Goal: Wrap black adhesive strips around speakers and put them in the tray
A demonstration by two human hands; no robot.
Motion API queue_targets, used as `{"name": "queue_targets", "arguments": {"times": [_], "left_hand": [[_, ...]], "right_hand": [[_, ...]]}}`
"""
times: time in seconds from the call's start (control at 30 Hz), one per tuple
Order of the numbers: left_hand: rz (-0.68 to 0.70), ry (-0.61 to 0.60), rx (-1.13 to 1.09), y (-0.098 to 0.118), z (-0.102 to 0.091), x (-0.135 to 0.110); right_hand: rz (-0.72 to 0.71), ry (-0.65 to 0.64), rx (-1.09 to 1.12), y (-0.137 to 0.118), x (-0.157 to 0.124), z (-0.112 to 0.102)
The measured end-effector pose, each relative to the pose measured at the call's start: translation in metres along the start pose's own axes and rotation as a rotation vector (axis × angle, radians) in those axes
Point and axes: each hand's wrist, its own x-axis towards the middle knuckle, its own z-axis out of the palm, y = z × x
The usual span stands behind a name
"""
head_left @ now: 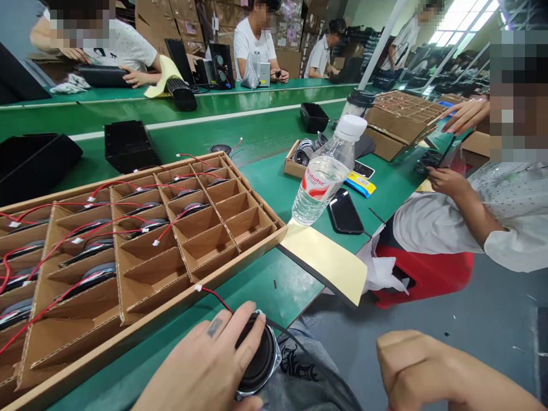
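Beside the green bench edge (274, 297), a round speaker (259, 362) is clamped by the left hand (199, 359), axis tipped rightward (red lead (216, 298) trailing); the right hand (432, 365) is held apart.

1. The clear water bottle (322, 171) has a red and white label (317, 184); on it, red letters seem to say "Wahaha"; this is the only word I can read;
2. The yellow and blue packet (360, 184) has small print; it is too small to read;
3. The white shirt (128, 51) across the surface (257, 117) has a black print; I cannot read it;
4. The left hand (199, 365), on a black speaker (259, 359), has a dark mark on one finger (214, 327); I cannot tell what it shows.
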Motion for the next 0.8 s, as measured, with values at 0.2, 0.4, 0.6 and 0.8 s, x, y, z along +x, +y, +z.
{"name": "queue_targets", "arguments": {"times": [0.2,0.4,0.6,0.8], "left_hand": [[0.130,-0.189,-0.174,-0.031,-0.024,0.011],[0.065,-0.279,-0.126,-0.027,-0.019,0.014],[-0.002,-0.405,-0.064,-0.016,-0.019,0.009],[-0.053,-0.367,-0.109,-0.015,-0.014,0.003]], "right_hand": [[-0.001,0.092,-0.045,0.005,-0.009,-0.024],[-0.077,0.199,-0.089,0.019,0.004,-0.038],[-0.164,0.226,-0.084,0.034,0.016,-0.045],[-0.090,0.178,-0.120,0.041,0.011,-0.035]]}}
